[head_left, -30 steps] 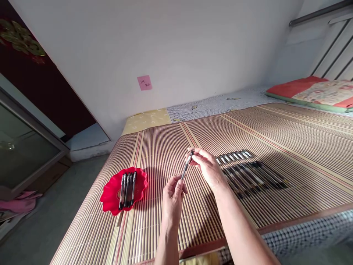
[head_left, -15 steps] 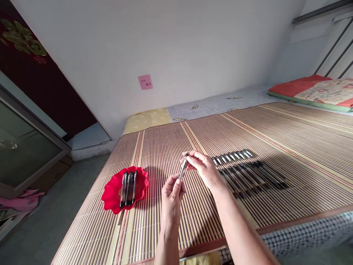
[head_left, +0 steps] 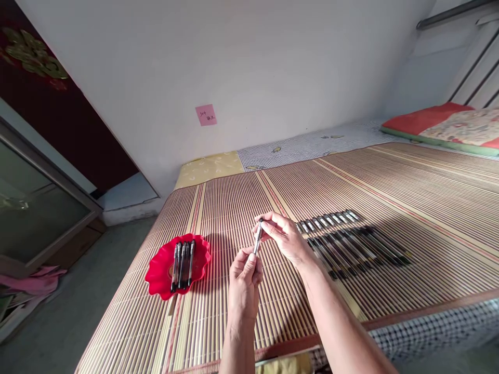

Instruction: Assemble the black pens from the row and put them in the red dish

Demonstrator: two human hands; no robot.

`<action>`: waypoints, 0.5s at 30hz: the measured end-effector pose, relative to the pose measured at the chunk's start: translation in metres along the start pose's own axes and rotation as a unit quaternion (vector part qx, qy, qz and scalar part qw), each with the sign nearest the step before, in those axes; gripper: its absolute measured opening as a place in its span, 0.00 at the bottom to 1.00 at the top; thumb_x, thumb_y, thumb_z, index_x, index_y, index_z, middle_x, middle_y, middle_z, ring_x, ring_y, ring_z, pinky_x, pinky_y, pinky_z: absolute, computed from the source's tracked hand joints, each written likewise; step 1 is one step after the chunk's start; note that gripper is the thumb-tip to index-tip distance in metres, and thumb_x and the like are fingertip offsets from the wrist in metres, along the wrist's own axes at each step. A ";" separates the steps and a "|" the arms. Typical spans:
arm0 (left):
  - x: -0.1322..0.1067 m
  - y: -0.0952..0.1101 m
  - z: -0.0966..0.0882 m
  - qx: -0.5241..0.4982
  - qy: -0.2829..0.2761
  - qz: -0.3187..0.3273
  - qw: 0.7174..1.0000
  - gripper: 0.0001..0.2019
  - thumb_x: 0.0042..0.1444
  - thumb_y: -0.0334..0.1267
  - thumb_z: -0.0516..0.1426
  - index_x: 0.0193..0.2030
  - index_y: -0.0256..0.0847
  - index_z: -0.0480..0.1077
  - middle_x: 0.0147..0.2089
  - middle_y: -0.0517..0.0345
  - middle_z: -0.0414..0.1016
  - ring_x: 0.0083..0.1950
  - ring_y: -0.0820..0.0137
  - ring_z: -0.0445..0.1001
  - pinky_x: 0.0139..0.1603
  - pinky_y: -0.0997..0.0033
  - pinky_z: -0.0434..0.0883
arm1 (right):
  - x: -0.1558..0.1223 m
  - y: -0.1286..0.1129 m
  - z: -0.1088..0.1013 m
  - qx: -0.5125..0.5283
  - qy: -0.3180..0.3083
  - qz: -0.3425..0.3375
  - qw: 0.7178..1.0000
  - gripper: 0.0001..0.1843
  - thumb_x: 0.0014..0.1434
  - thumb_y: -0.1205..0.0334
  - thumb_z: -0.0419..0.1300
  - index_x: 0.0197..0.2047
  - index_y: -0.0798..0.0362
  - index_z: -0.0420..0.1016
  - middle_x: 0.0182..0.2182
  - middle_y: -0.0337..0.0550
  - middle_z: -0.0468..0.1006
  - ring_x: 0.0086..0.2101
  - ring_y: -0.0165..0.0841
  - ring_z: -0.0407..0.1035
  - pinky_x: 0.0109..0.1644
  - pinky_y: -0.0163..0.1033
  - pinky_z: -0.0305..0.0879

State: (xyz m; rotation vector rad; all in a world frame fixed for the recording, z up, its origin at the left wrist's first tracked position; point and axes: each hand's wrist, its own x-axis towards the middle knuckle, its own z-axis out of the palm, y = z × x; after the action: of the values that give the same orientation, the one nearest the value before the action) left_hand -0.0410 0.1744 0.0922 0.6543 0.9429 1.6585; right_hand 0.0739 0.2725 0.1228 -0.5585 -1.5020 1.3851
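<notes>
My left hand is closed round the lower part of a pen, which stands tilted above the bamboo mat. The fingers of my right hand pinch its dark upper end, where the cap sits. To the left, a red scalloped plate holds several capped pens side by side. On the mat beyond my right wrist lies a row of pen caps. Nearer to me than the caps are several uncapped pens, laid roughly parallel and partly hidden by my right forearm.
The bamboo mat covers a bed against a white wall bearing a pink note. Folded red and floral bedding lies at the far right. On the left are a glass-paned door and grey floor.
Both hands stay almost in place on the pen. The right fingers have shifted slightly at its upper end, and the pen stands a little more upright.
</notes>
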 end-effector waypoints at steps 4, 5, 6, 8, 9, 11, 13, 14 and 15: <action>0.000 0.003 0.002 0.016 -0.015 -0.026 0.999 0.21 0.51 0.50 0.71 0.38 0.39 0.70 0.23 0.68 0.64 0.21 0.81 0.49 0.24 0.77 0.46 | 0.000 0.007 0.002 -0.014 0.034 0.002 0.999 0.20 0.65 0.44 0.63 0.48 0.53 0.78 0.36 0.46 0.85 0.34 0.35 0.81 0.36 0.39 0.80; -0.001 0.003 0.002 0.031 -0.019 -0.031 0.999 0.21 0.51 0.52 0.71 0.38 0.39 0.70 0.23 0.67 0.66 0.21 0.80 0.51 0.24 0.76 0.46 | 0.000 0.010 0.001 -0.021 0.052 0.005 0.998 0.21 0.65 0.44 0.64 0.48 0.53 0.79 0.35 0.46 0.85 0.33 0.35 0.80 0.35 0.39 0.80; -0.001 0.003 0.002 0.053 -0.022 -0.033 0.998 0.21 0.52 0.54 0.70 0.38 0.39 0.70 0.24 0.66 0.68 0.21 0.80 0.53 0.24 0.76 0.47 | 0.000 0.012 -0.001 -0.029 0.073 0.007 0.997 0.22 0.64 0.43 0.64 0.48 0.54 0.79 0.35 0.47 0.85 0.33 0.36 0.80 0.34 0.38 0.80; -0.001 0.003 0.000 0.118 -0.026 -0.030 0.992 0.21 0.54 0.56 0.67 0.37 0.39 0.70 0.27 0.60 0.73 0.24 0.76 0.61 0.25 0.75 0.51 | 0.000 0.015 -0.005 -0.043 0.113 0.010 0.993 0.22 0.63 0.43 0.65 0.48 0.54 0.80 0.35 0.49 0.85 0.34 0.37 0.81 0.34 0.39 0.79; -0.001 0.003 -0.001 0.156 -0.023 -0.022 0.987 0.20 0.55 0.56 0.66 0.36 0.39 0.71 0.28 0.57 0.74 0.26 0.74 0.64 0.27 0.74 0.53 | 0.000 0.016 -0.007 -0.049 0.127 0.010 0.991 0.23 0.63 0.43 0.65 0.48 0.54 0.81 0.35 0.49 0.86 0.34 0.38 0.81 0.33 0.39 0.79; -0.002 0.003 -0.002 0.225 0.000 0.006 0.974 0.17 0.55 0.52 0.66 0.34 0.39 0.73 0.29 0.57 0.73 0.29 0.72 0.65 0.30 0.73 0.57 | 0.001 0.017 -0.010 -0.065 0.137 0.010 0.988 0.24 0.62 0.42 0.65 0.48 0.55 0.81 0.35 0.51 0.86 0.34 0.39 0.81 0.33 0.39 0.79; -0.003 0.004 -0.002 0.265 0.029 0.030 0.964 0.13 0.55 0.47 0.66 0.34 0.39 0.75 0.28 0.60 0.69 0.30 0.72 0.62 0.32 0.72 0.58 | 0.001 0.018 -0.011 -0.081 0.130 0.011 0.988 0.26 0.61 0.41 0.65 0.48 0.55 0.82 0.34 0.51 0.86 0.34 0.40 0.81 0.31 0.40 0.79; -0.004 0.004 -0.002 0.275 0.036 0.034 0.960 0.11 0.54 0.45 0.66 0.35 0.39 0.76 0.28 0.62 0.67 0.30 0.72 0.60 0.32 0.72 0.58 | 0.001 0.018 -0.010 -0.085 0.124 0.012 0.989 0.26 0.61 0.40 0.65 0.48 0.55 0.82 0.35 0.51 0.86 0.34 0.40 0.81 0.31 0.40 0.80; -0.005 0.005 -0.001 0.281 0.039 0.034 0.958 0.10 0.54 0.44 0.65 0.35 0.39 0.76 0.27 0.62 0.66 0.29 0.72 0.59 0.31 0.71 0.58 | 0.001 0.019 -0.008 -0.085 0.120 0.013 0.989 0.26 0.62 0.40 0.65 0.49 0.55 0.82 0.35 0.52 0.86 0.34 0.41 0.82 0.32 0.41 0.80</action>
State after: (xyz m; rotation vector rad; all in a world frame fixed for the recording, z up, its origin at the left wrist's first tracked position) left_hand -0.0436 0.1687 0.0963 1.0128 1.4852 1.4822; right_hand 0.0751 0.2819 0.1046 -0.8244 -1.4272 1.1677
